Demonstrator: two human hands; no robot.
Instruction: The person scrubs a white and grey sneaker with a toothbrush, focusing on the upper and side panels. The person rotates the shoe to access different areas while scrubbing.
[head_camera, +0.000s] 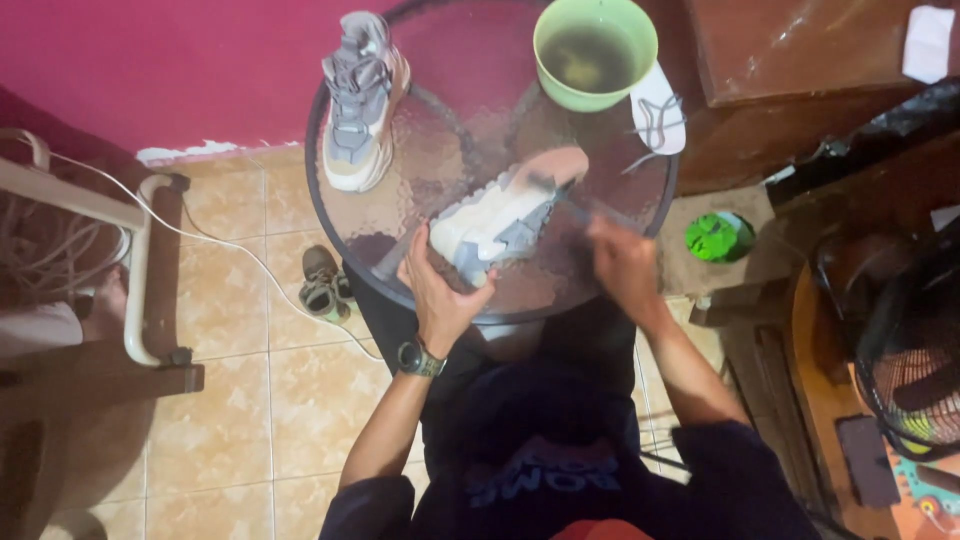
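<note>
Green bowl far right: murky water. Grey-white sneaker on its side, left hand gripping; right hand holds brush, blurred.

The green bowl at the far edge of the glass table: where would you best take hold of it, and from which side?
Grip the green bowl by its rim with both hands, one on each side, coming from above. It stands upright and holds dark liquid, so a level lift seems safest. A shoe insole lies against its right side, so the left is freer.

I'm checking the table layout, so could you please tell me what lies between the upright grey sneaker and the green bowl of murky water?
Only bare textured glass of the round table lies between the upright grey sneaker and the green bowl, as the head view shows.
</note>
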